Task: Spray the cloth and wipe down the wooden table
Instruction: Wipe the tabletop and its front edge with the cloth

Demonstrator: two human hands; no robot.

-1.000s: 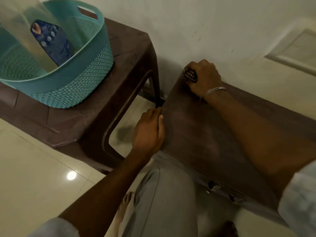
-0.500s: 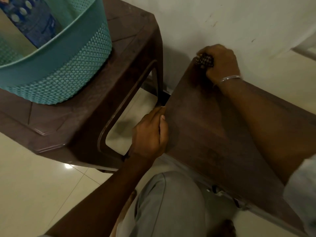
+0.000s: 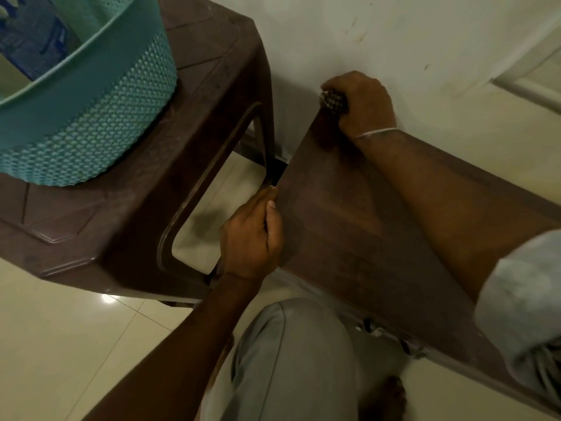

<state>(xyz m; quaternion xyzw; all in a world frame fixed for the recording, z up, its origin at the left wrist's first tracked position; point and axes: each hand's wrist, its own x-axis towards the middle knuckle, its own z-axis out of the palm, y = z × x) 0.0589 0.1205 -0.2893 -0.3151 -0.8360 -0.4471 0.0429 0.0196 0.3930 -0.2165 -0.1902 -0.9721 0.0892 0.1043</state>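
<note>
The dark wooden table (image 3: 349, 226) stands against the wall, its top running from centre to right. My right hand (image 3: 364, 107) grips a bunched checkered cloth (image 3: 333, 101) at the table's far left corner, next to the wall. Only a small part of the cloth shows past my fingers. My left hand (image 3: 252, 238) holds the table's left edge, thumb on the top surface and fingers curled over the side. No spray bottle can be made out for certain.
A brown plastic stool (image 3: 194, 123) stands just left of the table, with a narrow gap between them. On it sits a teal perforated basket (image 3: 91, 117) holding a blue package (image 3: 30, 41). My knee (image 3: 291, 360) in grey trousers is below, over pale floor tiles.
My right hand with the cloth has stayed at the far left corner by the wall. My left hand keeps its hold on the edge. The camera has shifted closer.
</note>
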